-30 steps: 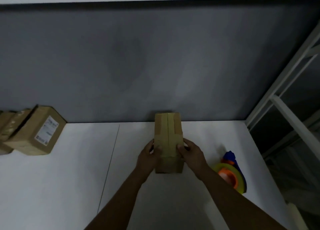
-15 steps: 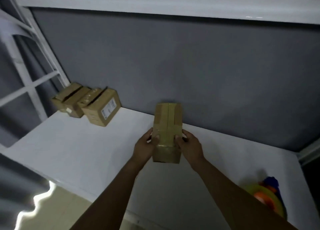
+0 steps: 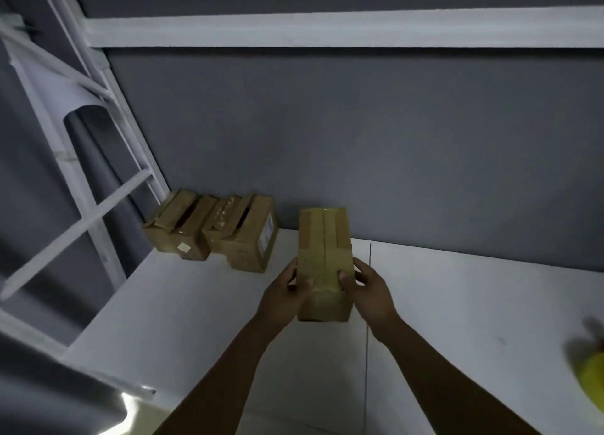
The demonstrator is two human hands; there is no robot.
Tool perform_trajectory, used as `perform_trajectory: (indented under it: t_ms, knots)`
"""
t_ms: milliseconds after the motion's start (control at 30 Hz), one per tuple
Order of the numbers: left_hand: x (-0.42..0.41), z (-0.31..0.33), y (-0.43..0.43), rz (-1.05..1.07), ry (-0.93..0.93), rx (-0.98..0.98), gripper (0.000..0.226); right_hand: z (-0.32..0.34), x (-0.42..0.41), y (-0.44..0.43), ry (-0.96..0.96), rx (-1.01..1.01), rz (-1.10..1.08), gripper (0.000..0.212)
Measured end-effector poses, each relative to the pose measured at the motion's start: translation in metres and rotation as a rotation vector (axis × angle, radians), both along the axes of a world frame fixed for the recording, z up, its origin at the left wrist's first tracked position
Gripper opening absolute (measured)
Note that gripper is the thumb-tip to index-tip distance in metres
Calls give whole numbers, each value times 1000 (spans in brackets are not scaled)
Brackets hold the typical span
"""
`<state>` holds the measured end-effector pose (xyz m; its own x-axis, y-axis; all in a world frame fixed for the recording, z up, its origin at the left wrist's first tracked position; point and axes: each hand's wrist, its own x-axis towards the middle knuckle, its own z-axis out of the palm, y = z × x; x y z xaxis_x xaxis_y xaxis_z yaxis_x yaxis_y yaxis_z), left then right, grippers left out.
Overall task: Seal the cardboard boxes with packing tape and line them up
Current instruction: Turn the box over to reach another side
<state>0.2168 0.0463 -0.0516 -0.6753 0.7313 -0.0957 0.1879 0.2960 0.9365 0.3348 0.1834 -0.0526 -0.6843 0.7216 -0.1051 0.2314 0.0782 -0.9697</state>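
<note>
Both hands grip one cardboard box: the left hand (image 3: 287, 290) curls round its left side and the right hand (image 3: 369, 287) round its right, thumbs on top. The held box (image 3: 323, 248) lies lengthwise over the white counter (image 3: 457, 303), its far end near the grey wall, with tape along the top seam. Two more boxes stand touching in the back left corner. The labelled box (image 3: 243, 238) carries a white label (image 3: 265, 235) too blurred to read; the corner box (image 3: 178, 225) has a small pale sticker. A gap of counter separates them from the held box. A blurred yellow tape roll (image 3: 591, 379) sits at the far right.
</note>
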Motion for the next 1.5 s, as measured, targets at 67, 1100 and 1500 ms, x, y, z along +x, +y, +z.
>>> perform_trajectory:
  t_ms: [67,1100,1500]
  knots:
    - [-21,-1,-6,-25,20,0,42,2,-15,-12,42,-43,-1,41]
    - [-223,-48,33,-376,567,-521,59,-65,-193,1,-145,2,-18,61]
    - [-260,-39,-15,55,601,-271,43,-30,-243,-36,-373,595,-74,39]
